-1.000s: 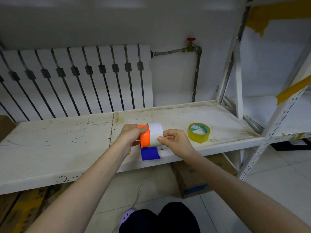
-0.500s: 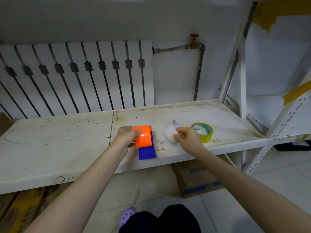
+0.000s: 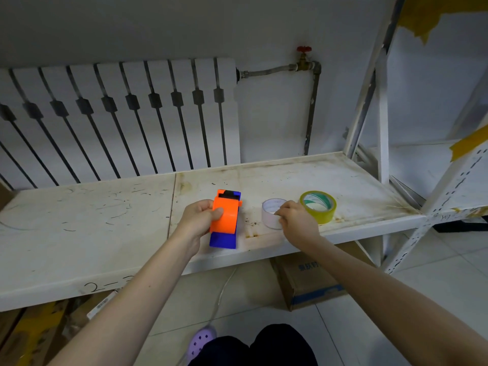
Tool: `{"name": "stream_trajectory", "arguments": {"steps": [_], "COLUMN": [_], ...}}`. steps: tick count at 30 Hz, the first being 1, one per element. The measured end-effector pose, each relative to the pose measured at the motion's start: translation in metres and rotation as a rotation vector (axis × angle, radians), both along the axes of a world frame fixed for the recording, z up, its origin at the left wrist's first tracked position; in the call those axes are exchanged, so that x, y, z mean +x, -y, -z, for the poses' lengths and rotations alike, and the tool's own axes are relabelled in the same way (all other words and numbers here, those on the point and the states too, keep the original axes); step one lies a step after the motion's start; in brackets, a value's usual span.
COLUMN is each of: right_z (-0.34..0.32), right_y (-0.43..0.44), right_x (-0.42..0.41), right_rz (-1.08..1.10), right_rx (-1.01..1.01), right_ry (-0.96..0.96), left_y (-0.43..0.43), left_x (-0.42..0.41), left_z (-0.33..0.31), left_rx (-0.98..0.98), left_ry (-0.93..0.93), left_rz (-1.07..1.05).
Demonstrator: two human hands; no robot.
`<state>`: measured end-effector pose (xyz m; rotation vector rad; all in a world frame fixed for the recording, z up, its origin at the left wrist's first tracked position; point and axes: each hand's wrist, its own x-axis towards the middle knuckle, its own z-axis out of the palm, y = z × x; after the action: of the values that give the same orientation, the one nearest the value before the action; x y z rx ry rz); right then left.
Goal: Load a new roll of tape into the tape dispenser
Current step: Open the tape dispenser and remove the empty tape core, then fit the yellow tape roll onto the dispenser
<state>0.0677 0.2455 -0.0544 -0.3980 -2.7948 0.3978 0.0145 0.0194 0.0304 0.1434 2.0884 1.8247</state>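
An orange and blue tape dispenser (image 3: 225,217) lies flat on the white shelf (image 3: 87,223), and my left hand (image 3: 197,220) grips its orange body from the left. A white empty tape core (image 3: 272,213) stands on the shelf to the right of the dispenser. My right hand (image 3: 297,220) rests on the core's right rim, fingers pinched on it. A yellow-green roll of tape (image 3: 318,206) lies flat just right of the core, touching nothing but the shelf.
A white radiator (image 3: 118,122) and a pipe with a red valve (image 3: 304,50) line the wall behind. Shelf uprights (image 3: 383,128) rise at the right. A cardboard box (image 3: 309,282) sits on the floor under the shelf edge.
The white core came off the dispenser and my right hand carried it right and down onto the shelf. My left hand lowered the dispenser flat onto the shelf.
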Motion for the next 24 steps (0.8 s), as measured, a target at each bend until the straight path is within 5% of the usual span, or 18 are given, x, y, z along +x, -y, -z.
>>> {"name": "stream_trajectory", "arguments": {"steps": [7, 13, 19, 24], "right_z": [0.0, 0.002, 0.001, -0.006], "right_y": [-0.017, -0.048, -0.057, -0.053], "right_x": [0.013, 0.026, 0.03, 0.032], "right_rz": [0.154, 0.318, 0.305, 0.259], "right_rx": [-0.154, -0.002, 0.047, -0.166], "right_ry": [-0.212, 0.098, 0.134, 0.088], "left_y": [-0.005, -0.013, -0.013, -0.012], "left_x": [0.003, 0.002, 0.0, -0.001], "left_z": [0.008, 0.015, 0.023, 0.025], "left_rx": [0.053, 0.072, 0.04, -0.057], "left_ry": [0.102, 0.171, 0.187, 0.169], "left_rz": [-0.043, -0.108, -0.127, -0.08]}}
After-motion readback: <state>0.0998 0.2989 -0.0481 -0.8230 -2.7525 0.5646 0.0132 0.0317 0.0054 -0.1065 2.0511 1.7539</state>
